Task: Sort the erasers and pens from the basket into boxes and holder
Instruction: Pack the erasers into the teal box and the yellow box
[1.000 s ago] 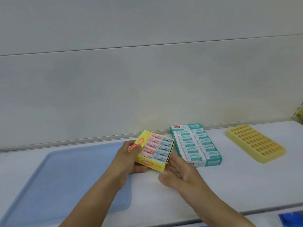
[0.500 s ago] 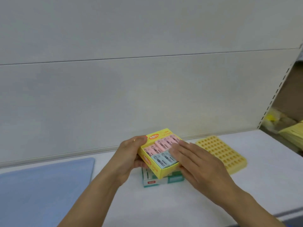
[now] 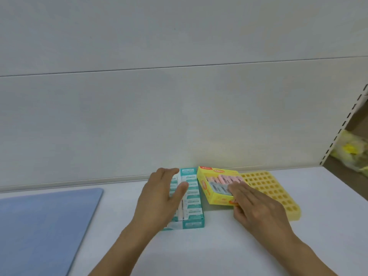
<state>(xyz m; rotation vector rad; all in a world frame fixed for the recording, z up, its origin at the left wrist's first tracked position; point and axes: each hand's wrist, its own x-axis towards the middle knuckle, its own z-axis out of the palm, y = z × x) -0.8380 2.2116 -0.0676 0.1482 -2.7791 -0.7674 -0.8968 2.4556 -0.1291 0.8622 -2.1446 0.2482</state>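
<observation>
A yellow eraser box (image 3: 217, 177) filled with pink and grey erasers lies on the white shelf (image 3: 199, 251), between a teal-and-white eraser box (image 3: 192, 200) and a yellow pen holder (image 3: 266, 188) full of square holes. My right hand (image 3: 256, 208) rests on the yellow box's near right corner, fingers straight over the erasers and thumb against its front side. My left hand (image 3: 161, 196) hovers over the left half of the teal box with relaxed fingers, holding nothing. No basket or pens are in view.
A blue tray (image 3: 39, 222) lies flat at the left. The shelf's back wall (image 3: 179, 116) rises just behind the boxes. A slotted upright (image 3: 342, 128) and yellow packaged goods (image 3: 352, 154) stand at the far right.
The yellow box went from both hands above the teal box down onto the shelf between the teal box and the holder. My left hand let go of it and moved over the teal box.
</observation>
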